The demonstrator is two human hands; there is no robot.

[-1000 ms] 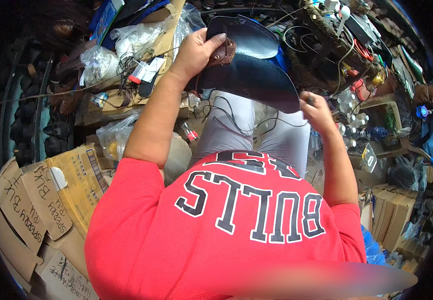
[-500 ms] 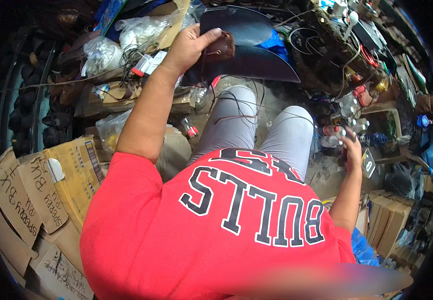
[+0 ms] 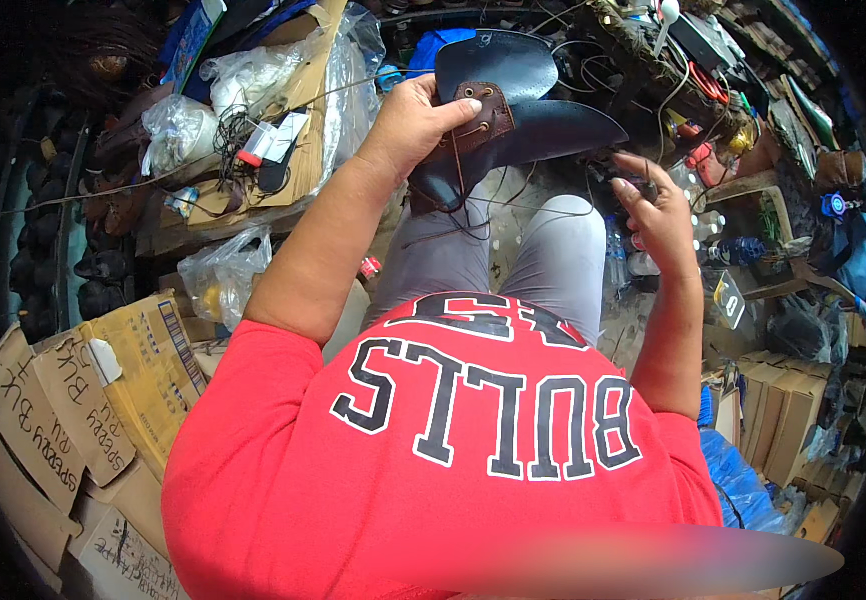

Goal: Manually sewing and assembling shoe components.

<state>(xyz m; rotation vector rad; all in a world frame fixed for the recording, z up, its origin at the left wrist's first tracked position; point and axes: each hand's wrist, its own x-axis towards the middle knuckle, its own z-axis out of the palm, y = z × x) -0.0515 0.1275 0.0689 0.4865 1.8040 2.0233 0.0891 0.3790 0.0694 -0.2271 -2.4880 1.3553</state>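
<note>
My left hand (image 3: 421, 118) grips a dark, glossy leather shoe upper (image 3: 543, 140), its thumb pressed on a brown laced panel (image 3: 483, 115). Two curved dark flaps of the upper spread to the right and far side. From the panel hang thin brown laces (image 3: 461, 165), and a strand trails over my thighs. My right hand (image 3: 661, 215) is raised just right of the upper's lower flap, apart from it. Its thumb and forefinger curl around something dark that I cannot make out.
Cardboard boxes (image 3: 73, 400) are stacked at my left. Clear plastic bags (image 3: 188, 130) and cardboard lie at the far left. Plastic bottles (image 3: 723, 248) stand beyond my right hand, near a cluttered bench with cables (image 3: 703, 85). More boxes (image 3: 778, 420) sit at the right.
The upper has come nearer and to the right in my left hand, and its flaps are tilted differently. My right hand has risen leftward toward it.
</note>
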